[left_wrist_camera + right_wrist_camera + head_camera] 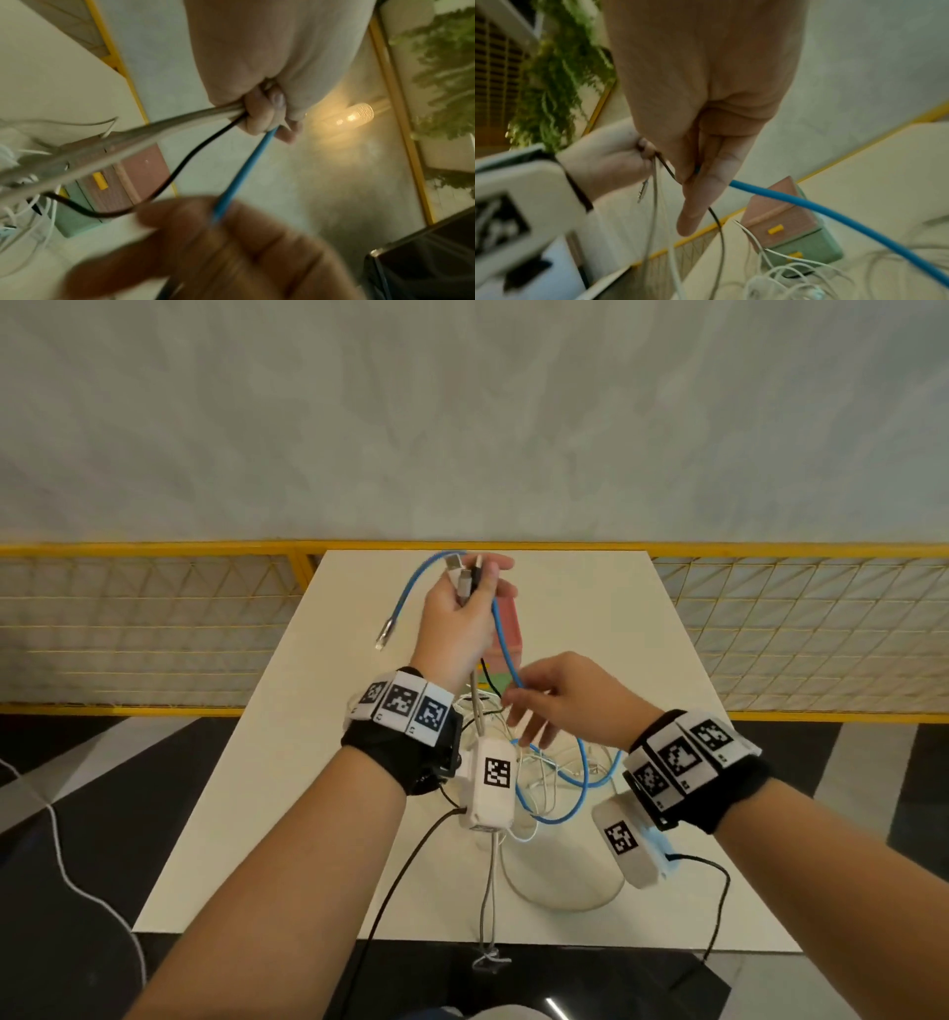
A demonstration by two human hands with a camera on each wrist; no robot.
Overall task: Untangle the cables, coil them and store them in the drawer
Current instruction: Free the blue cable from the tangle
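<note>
My left hand [462, 613] is raised over the white table [590, 608] and grips a bundle of cable ends: a blue cable [506, 649], a grey one [128, 142] and a thin black one [180, 168]. The blue cable's metal plug [382, 634] dangles left of that hand. Lower and to the right, my right hand [539, 706] pinches the blue cable [808, 203] between its fingers. Below lies a tangle of white cables [544, 762] with blue loops. A small pink and green drawer unit [508, 629] stands behind the hands, its drawers closed.
A yellow mesh railing [154, 608] runs behind the table's far edge. A grey cable [488, 916] hangs over the front edge. Black camera leads trail from both wrists. Dark floor lies on both sides, with a white cord [67, 875] at the left.
</note>
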